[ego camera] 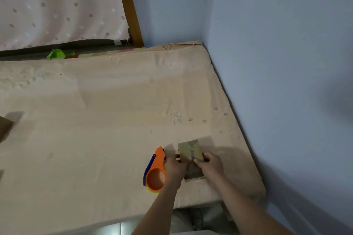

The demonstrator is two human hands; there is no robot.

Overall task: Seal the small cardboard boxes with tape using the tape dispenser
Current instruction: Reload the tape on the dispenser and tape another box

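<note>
The small cardboard box [191, 155] lay on the mattress [107, 120] near its right front corner, directly ahead of you, with its long axis running away from you and a strip of glossy tape [192, 149] already down its middle along that same line. Both of your hands were on it at its near half. Your left hand [176, 166] held the left edge with the fingers curled against the side, and your right hand [211, 164] held the right edge, its fingertips pressed onto the top just beside the tape. How firmly either one gripped could not be told.

The tape dispenser [155, 171], orange with a blue blade guard, lay on the mattress just beside the box to the left, touching or nearly touching your left hand. Its round end pointed toward you and its nose pointed away, roughly parallel to the box. Neither of your hands held it.

That made your left hand plainly the nearer one for picking the dispenser up, and your right the one better placed to steady the box. Another brown cardboard piece [4, 129] showed at the far left edge, well apart from both of your hands.
</note>
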